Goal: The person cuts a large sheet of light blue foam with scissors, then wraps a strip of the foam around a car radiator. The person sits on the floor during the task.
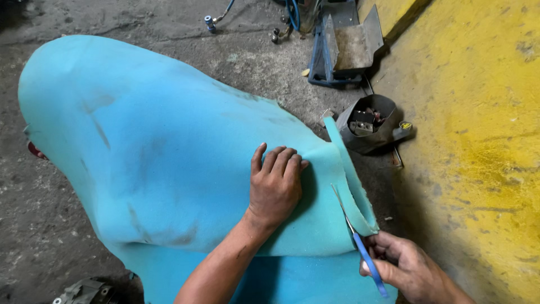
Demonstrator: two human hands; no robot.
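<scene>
Item: my left hand, fingers together, flat on turquoise foam sheet. At four o'clock, my right hand grips blue-handled scissors, blades in foam edge.

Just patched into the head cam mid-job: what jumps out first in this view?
A big turquoise foam sheet fills the left and centre, draped over something hidden. The left hand lies flat on it, while the right hand, at bottom right, works blue-handled scissors along its edge, where a trimmed strip curls up. A yellow wall fills the right.
</scene>
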